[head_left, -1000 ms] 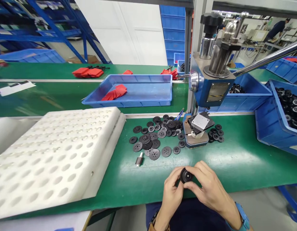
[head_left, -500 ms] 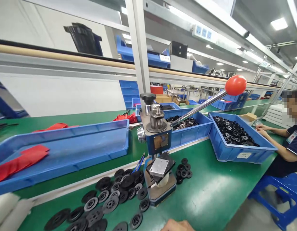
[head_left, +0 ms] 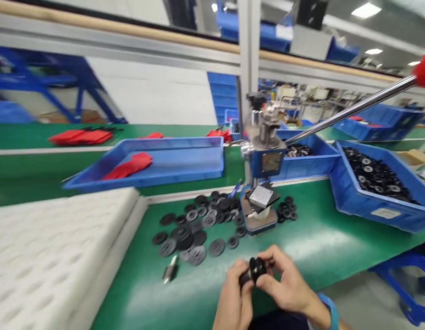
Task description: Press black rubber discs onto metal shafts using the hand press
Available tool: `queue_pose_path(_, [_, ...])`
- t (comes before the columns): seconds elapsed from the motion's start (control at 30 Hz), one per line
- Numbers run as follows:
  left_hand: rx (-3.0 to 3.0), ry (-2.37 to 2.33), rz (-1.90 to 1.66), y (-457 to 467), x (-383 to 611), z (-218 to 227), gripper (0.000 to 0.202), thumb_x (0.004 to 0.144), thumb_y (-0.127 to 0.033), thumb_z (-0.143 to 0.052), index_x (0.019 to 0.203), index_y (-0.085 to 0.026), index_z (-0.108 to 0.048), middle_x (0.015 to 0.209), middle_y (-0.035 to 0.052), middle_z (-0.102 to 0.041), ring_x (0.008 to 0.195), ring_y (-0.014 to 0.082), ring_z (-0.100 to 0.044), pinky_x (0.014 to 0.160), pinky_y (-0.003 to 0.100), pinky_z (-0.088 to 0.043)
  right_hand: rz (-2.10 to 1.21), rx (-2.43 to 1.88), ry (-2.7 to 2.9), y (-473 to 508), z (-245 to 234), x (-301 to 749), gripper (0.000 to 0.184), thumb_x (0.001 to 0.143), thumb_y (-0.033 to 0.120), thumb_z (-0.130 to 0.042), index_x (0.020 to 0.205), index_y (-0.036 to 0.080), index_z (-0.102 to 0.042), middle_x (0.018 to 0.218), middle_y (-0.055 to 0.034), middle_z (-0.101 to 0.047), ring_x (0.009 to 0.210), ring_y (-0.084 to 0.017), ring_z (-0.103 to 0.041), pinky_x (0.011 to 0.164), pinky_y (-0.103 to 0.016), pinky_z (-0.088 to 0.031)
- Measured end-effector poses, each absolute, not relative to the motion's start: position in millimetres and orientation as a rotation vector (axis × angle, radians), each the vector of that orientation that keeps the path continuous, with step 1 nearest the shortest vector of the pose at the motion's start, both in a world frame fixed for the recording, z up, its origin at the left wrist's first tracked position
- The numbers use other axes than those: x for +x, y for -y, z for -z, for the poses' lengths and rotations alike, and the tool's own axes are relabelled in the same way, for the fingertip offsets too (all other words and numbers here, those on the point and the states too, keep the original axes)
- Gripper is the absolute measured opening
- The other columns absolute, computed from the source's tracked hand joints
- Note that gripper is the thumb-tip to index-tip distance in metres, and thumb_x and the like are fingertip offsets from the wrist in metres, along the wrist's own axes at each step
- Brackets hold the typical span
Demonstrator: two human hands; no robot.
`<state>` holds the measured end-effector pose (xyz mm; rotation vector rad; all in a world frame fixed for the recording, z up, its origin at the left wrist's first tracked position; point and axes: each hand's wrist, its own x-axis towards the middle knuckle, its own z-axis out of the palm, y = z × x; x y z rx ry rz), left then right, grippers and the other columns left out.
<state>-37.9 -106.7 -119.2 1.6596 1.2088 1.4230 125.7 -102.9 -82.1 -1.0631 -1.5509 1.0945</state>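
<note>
Both hands meet at the bottom centre over the green bench (head_left: 311, 247). My left hand (head_left: 233, 298) and my right hand (head_left: 288, 282) together grip a small black round part (head_left: 254, 270) between the fingertips. Just beyond them lies a pile of black discs and wheels (head_left: 201, 224). A small metal cylinder (head_left: 170, 270) lies to the left of my hands. The blue hand press (head_left: 263, 183) stands behind the pile, its long lever ending in a red knob (head_left: 424, 68).
A white foam tray with holes (head_left: 50, 247) fills the left. A shallow blue tray (head_left: 184, 160) holds red pieces (head_left: 128, 166). Blue bins (head_left: 377, 197) of black parts sit at the right. A blue stool (head_left: 411, 284) stands beside the bench.
The view has swung back down and left from the raised look along the line. My hands and the black part are in sight again; the seated co-worker is out of frame.
</note>
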Motion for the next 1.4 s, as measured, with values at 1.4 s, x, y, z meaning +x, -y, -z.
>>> queue_pose_path(1.4, [1.83, -1.01, -1.332, 108, -47, 120, 0.029, 0.096, -0.016, -0.052, 0.123, -0.023, -0.059, 0.109, 0.0083, -0.069, 0.099, 0.0225, -0.068, 0.086, 0.033, -0.057, -0.428, -0.955, 2.162, 106, 50, 122, 0.026, 0.107, 0.028, -0.053, 0.129, 0.016, -0.05, 0.089, -0.006, -0.058, 0.081, -0.021, -0.053, 0.067, -0.033, -0.044])
